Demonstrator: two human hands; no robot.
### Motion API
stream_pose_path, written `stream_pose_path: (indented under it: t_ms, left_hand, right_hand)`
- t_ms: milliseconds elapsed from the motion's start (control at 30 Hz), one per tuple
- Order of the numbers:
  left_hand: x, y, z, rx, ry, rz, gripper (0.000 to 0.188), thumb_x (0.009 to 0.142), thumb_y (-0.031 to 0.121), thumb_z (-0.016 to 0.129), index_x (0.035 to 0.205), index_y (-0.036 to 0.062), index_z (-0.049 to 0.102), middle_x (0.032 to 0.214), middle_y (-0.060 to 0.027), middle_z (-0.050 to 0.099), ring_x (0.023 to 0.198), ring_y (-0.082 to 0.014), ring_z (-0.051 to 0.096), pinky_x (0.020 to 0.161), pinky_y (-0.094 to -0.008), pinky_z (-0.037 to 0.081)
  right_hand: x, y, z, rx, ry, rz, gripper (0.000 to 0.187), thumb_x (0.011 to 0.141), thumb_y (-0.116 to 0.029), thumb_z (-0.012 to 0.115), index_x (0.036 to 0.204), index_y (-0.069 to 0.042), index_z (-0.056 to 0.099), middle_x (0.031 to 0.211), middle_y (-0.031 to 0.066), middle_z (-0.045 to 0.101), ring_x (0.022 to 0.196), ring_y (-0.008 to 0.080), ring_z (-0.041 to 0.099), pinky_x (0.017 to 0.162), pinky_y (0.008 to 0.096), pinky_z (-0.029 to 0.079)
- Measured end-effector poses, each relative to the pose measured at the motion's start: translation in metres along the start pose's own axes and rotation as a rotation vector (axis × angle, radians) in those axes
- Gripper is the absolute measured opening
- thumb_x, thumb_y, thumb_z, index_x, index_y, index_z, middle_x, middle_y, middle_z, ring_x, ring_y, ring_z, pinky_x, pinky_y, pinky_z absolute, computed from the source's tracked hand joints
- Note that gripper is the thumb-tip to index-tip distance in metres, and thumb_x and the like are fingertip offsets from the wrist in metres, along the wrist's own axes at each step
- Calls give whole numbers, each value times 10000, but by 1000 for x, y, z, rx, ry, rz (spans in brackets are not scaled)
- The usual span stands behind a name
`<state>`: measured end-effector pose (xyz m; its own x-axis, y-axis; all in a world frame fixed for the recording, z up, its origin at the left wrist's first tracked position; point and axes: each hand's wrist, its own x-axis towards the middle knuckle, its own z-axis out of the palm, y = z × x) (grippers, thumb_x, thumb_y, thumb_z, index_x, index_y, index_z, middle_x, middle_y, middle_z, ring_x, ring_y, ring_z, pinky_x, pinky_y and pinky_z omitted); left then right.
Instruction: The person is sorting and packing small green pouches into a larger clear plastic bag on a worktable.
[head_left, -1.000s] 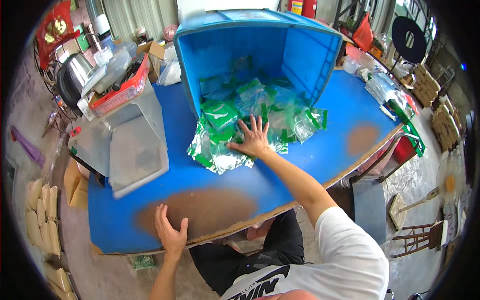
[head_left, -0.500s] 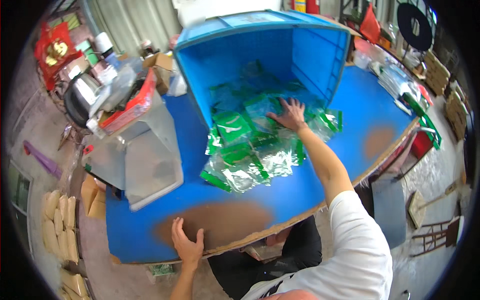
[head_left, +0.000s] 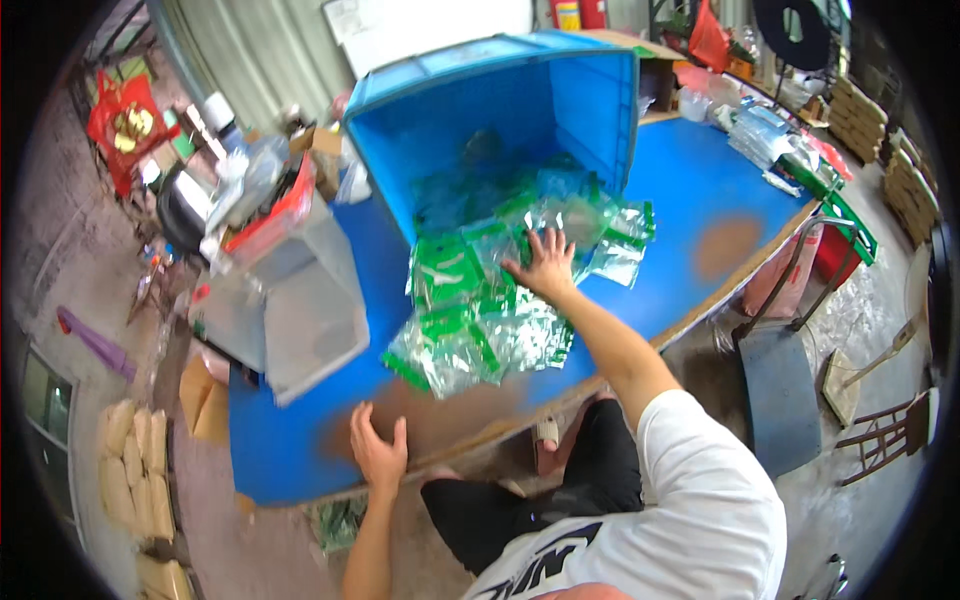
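Observation:
A blue plastic bin [head_left: 590,90] lies on its side on the table, its mouth facing me. Out of it spills a heap of clear plastic bags with green edges [head_left: 450,275], spread over the tabletop in front. My right hand [head_left: 545,262] rests on this heap near the bin's mouth, palm down with its fingers spread. Whether any bag is caught under the fingers I cannot make out. Over the worn brown patch at the table's near edge, my left hand [head_left: 380,445] is held with fingers apart and nothing in it.
Left of the bin stand a translucent plastic box [head_left: 315,310] and a red-rimmed container of odds and ends [head_left: 270,210]. Several plastic packs [head_left: 760,135] lie at the table's far right. A dark chair [head_left: 780,400] stands off the table's right side. Stacked tan sacks [head_left: 135,465] sit on the floor at left.
My right hand has drawn back toward me from the bin's mouth, and some bags have come farther out with it. The view has shifted; my left hand stays near the table edge.

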<state>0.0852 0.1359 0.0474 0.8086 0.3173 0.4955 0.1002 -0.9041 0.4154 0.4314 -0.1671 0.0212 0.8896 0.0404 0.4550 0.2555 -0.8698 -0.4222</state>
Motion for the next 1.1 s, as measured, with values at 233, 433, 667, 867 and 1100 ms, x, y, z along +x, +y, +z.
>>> stream_pose_path:
  t_ms: [233,433,667,867,1100]
  left_hand:
    - [-27,44,-2,-927,385,-342,223,960,167,660,1069,-18,602,1065,-129,667,933,-206,631,823,-321,489]
    - [-128,70,-10,-1204,-112,-905,319,1001,296,603,1001,-22,623,884,-111,684,745,-191,677,669,-288,552]
    - [-103,57,-28,-1513,-349,-1008,387,993,306,607,1208,-15,590,1064,-121,683,937,-201,685,760,-304,588]
    - [-105,67,-13,-1396,-122,-1010,250,897,97,721,1126,34,642,1052,-44,680,888,-140,668,779,-303,588]
    - [-130,37,-29,-1668,-156,-1118,233,909,102,704,1129,80,633,1079,-46,689,940,-160,681,813,-320,588]
  right_hand:
    - [13,-25,-80,39,227,-116,610,954,-510,528,1358,-54,543,1376,251,512,1312,422,435,1096,597,302]
    - [-154,-127,-83,179,-268,-926,665,922,-514,607,1362,-24,514,1436,214,478,1369,398,391,1149,554,277]
    - [-212,-137,-124,589,-789,-1020,668,807,-571,723,1094,11,564,1302,222,555,1243,405,516,1064,475,399]
    - [-156,-152,-79,501,-323,-691,692,824,-537,717,1196,28,572,1300,237,569,1298,409,483,1067,469,405]
    - [-214,-118,-88,457,-525,-1045,498,875,-294,728,1213,14,531,1164,181,633,1108,329,608,921,428,501]
